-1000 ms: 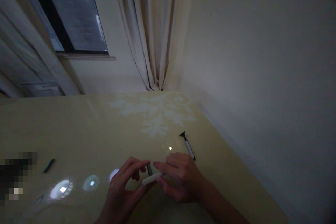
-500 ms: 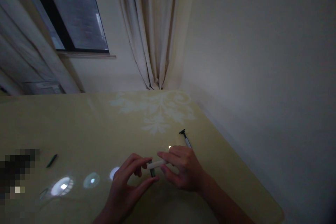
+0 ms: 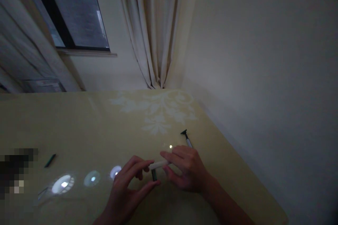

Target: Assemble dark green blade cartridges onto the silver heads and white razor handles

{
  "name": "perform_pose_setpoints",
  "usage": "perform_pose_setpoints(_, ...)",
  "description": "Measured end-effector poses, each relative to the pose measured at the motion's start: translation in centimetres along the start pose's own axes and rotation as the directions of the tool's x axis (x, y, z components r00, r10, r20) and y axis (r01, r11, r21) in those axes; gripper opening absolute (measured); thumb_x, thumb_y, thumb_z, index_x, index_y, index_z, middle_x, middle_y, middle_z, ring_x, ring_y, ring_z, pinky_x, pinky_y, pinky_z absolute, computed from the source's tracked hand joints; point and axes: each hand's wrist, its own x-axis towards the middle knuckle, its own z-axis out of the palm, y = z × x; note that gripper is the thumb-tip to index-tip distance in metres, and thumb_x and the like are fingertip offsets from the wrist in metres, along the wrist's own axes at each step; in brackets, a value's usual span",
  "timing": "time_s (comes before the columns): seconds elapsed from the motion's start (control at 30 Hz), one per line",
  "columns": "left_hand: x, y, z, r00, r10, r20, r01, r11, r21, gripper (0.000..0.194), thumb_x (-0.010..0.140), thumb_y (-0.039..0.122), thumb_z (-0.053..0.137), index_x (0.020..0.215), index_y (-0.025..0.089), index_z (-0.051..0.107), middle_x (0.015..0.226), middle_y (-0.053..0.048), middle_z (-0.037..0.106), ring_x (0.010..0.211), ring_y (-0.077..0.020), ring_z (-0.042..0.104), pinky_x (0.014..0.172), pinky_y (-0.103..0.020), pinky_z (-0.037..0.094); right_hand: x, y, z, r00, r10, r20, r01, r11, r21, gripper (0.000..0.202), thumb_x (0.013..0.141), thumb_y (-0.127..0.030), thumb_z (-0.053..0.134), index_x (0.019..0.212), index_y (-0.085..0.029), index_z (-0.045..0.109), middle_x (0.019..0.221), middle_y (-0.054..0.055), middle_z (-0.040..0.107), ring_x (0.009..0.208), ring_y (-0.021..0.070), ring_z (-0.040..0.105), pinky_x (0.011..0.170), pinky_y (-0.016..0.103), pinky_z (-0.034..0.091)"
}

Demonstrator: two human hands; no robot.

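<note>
You have two hands in view, one left hand (image 3: 125,184) and one right hand (image 3: 186,167), along with one white stick (image 3: 158,164), one razor (image 3: 188,143) and two dark strips, counted as one held strip (image 3: 154,175) plus one loose strip (image 3: 50,160). Under these you have one table (image 3: 118,119), bearing one floral pattern (image 3: 157,107) and three large glare spots (image 3: 63,184). Past it you can count two curtains (image 3: 158,24), one window (image 3: 76,14) and one sill (image 3: 88,53), while whatever the one pixelated patch (image 3: 16,168) covers cannot be counted.
</note>
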Motion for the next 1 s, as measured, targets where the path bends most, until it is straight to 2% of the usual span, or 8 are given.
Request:
perform_pose_setpoints(0.1,0.0,-0.1,0.0,1.0,-0.008,0.002,0.008,1.0,-0.002,0.034,0.094,0.046,0.081,0.121,0.026,0.074,0.085,0.001,0.069,0.063,-0.0129,0.066,0.059,-0.023,0.059,0.0,0.0,0.0,1.0,0.02,0.001,-0.02,1.0,0.003,0.031,0.103,-0.033,0.055,0.119,-0.015,0.075,0.08,0.006,0.072,0.069,0.0203,0.064,0.061,0.034,0.044)
perform_pose_setpoints(0.23,0.0,-0.2,-0.1,1.0,-0.009,0.003,0.009,1.0,-0.01,0.032,0.095,0.043,0.08,0.121,0.026,0.075,0.085,0.001,0.069,0.063,-0.0132,0.067,0.059,-0.023,0.059,0.0,-0.1,0.1,0.999,-0.043,0.01,0.043,0.999,0.007,0.033,0.104,-0.037,0.055,0.12,-0.016,0.075,0.078,0.005,0.072,0.067,0.0206,0.063,0.059,0.035,0.043)
perform_pose_setpoints(0.4,0.2,0.1,0.0,1.0,-0.004,-0.027,0.004,1.0,-0.004,0.032,0.092,0.043,0.083,0.119,0.026,0.076,0.083,0.001,0.071,0.06,-0.0127,0.066,0.057,-0.022,0.059,0.0,0.0,0.0,1.0,0.015,-0.011,-0.015,1.0,-0.003,0.03,0.103,-0.033,0.056,0.12,-0.015,0.074,0.081,0.006,0.072,0.07,0.0208,0.065,0.06,0.034,0.044)
perform_pose_setpoints(0.5,0.2,0.1,0.2,1.0,0.011,-0.018,-0.011,1.0,-0.005,0.031,0.095,0.044,0.08,0.119,0.025,0.077,0.083,0.0,0.071,0.061,-0.0125,0.067,0.057,-0.022,0.06,0.1,-0.1,0.1,0.999,-0.038,0.011,0.038,0.999,0.002,0.033,0.104,-0.037,0.054,0.119,-0.016,0.074,0.077,0.005,0.071,0.066,0.0199,0.063,0.058,0.034,0.041)
perform_pose_setpoints(0.7,-0.1,-0.4,0.4,1.0,0.017,-0.018,-0.017,1.0,-0.005,0.032,0.093,0.043,0.083,0.118,0.025,0.075,0.084,0.0,0.071,0.06,-0.0119,0.066,0.057,-0.021,0.06,0.0,0.3,0.1,1.0,0.012,-0.01,-0.012,1.0,-0.023,0.031,0.103,-0.035,0.056,0.119,-0.016,0.075,0.082,0.007,0.073,0.07,0.0207,0.065,0.061,0.033,0.043)
perform_pose_setpoints(0.87,-0.5,-1.1,0.1,1.0,0.017,0.019,-0.017,1.0,-0.005,0.036,0.09,0.037,0.086,0.123,0.027,0.075,0.082,0.001,0.071,0.06,-0.0135,0.068,0.058,-0.022,0.061,-0.2,0.0,0.4,0.998,-0.051,0.037,0.051,0.999,-0.017,0.033,0.103,-0.04,0.057,0.122,-0.017,0.074,0.077,0.005,0.071,0.066,0.0205,0.063,0.06,0.033,0.043)
perform_pose_setpoints(1.0,-0.8,-1.7,0.1,0.999,0.009,0.036,-0.009,1.0,0.025,0.041,0.088,0.036,0.088,0.125,0.028,0.073,0.085,0.001,0.072,0.061,-0.0139,0.068,0.058,-0.023,0.062,-0.1,0.3,0.1,1.0,0.005,-0.015,-0.005,0.999,-0.046,0.029,0.101,-0.035,0.06,0.12,-0.017,0.074,0.081,0.007,0.073,0.071,0.0211,0.066,0.062,0.033,0.045)
